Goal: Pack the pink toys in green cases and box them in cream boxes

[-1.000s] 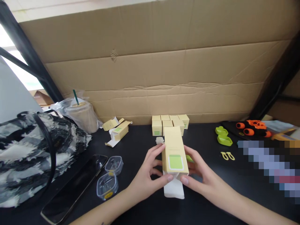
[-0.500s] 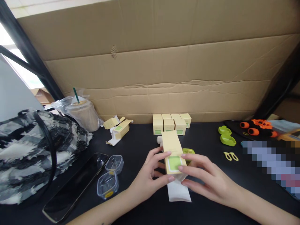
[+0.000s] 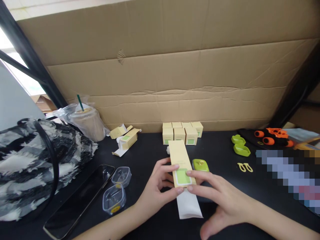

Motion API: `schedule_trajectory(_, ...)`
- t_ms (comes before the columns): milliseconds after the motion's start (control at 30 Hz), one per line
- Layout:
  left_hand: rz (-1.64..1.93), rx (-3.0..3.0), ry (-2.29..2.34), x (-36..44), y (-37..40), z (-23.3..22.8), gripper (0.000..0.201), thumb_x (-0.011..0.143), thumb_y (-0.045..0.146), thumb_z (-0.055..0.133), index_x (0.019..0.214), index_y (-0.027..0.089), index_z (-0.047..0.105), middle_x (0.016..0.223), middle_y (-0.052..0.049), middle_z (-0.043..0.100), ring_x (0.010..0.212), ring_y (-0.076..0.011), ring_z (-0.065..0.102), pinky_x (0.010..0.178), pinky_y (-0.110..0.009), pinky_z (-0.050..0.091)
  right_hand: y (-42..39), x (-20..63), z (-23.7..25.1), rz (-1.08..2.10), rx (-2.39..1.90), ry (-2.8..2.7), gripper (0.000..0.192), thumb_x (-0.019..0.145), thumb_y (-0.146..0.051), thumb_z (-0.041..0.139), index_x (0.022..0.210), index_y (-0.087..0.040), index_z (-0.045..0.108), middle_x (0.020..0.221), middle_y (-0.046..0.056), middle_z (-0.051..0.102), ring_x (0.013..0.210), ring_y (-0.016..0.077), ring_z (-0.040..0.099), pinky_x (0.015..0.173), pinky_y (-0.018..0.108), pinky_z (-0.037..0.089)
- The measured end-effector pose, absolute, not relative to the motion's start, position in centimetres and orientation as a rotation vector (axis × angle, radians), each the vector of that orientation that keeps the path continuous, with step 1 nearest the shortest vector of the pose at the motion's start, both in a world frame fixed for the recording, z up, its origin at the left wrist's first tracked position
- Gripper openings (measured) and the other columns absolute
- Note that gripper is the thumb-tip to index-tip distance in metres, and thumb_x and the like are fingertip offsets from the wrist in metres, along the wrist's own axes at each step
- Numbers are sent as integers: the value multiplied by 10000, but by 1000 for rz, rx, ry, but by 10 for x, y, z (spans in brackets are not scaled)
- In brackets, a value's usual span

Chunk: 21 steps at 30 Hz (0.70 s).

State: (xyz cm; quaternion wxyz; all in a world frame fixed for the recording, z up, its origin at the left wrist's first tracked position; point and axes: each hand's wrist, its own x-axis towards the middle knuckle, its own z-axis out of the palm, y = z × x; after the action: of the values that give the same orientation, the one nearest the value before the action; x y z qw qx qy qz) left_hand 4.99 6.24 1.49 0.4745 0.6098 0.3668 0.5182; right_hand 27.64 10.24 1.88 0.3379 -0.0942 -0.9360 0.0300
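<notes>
A pale yellow carton (image 3: 180,153) with a green label lies tilted in front of me, its white end flap (image 3: 189,205) folded out toward me. My left hand (image 3: 162,181) grips it from the left, thumb at the near edge and fingers on the label and side. My right hand (image 3: 222,196) has fingertips resting on the label and near edge, its thumb spread away below. Behind the carton's left edge a small white piece (image 3: 168,150) partly shows. A green lidded case (image 3: 200,165) sits just beyond my right fingers.
Several small yellow boxes (image 3: 173,134) stand at the back. Left are an opened carton (image 3: 128,140), clear containers (image 3: 114,199), a phone (image 3: 80,200), a bagged drink cup (image 3: 88,123) and a shaggy bag (image 3: 37,166). Right are green case halves (image 3: 241,149), yellow rings (image 3: 245,167) and orange parts (image 3: 275,133).
My right thumb has come off the carton's near end and spread downward. The carton has shifted slightly left and flatter, and more of the green case shows.
</notes>
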Motion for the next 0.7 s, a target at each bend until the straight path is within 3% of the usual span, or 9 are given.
schedule_trajectory(100, 1274, 1412, 872, 51, 64, 16, 374, 713, 297, 759, 1062, 330, 628, 1282, -35, 395, 858, -155, 629, 768, -340, 560, 101, 276, 18, 147, -339, -2443, 608, 743, -493, 721, 1285, -338, 494, 1269, 106, 576, 850, 200, 681, 786, 338, 559)
schedule_trajectory(200, 1243, 1356, 841, 52, 65, 18, 391, 677, 289, 789, 1039, 335, 647, 1260, -27, 409, 857, -155, 636, 765, -327, 554, 98, 274, 18, 233, -558, -2389, 469, 868, -333, 623, 1309, -335, 463, 996, 41, 691, 730, 166, 688, 660, 281, 581)
schedule_trajectory(333, 1209, 1301, 789, 51, 65, 20, 409, 675, 321, 790, 1061, 345, 656, 1242, -27, 430, 868, -167, 636, 768, -326, 548, 96, 270, 21, 304, -664, -2314, 398, 880, -318, 609, 1258, -276, 493, 727, -22, 678, 628, 149, 669, 589, 244, 570)
schedule_trajectory(533, 1187, 1229, 826, 53, 63, 23, 312, 749, 368, 721, 1053, 312, 681, 1271, -42, 441, 812, -138, 624, 714, -305, 564, 98, 270, 24, -191, -340, -2296, 150, 931, -211, 528, 1043, -247, 620, 1053, 94, 678, 695, 134, 657, 645, 279, 551)
schedule_trajectory(700, 1182, 1243, 807, 55, 62, 22, 304, 753, 371, 716, 1052, 328, 679, 1267, -27, 447, 805, -123, 617, 717, -293, 561, 97, 271, 21, -208, -372, -2275, 158, 925, -232, 539, 1052, -262, 628, 1045, 80, 683, 738, 141, 666, 676, 278, 544)
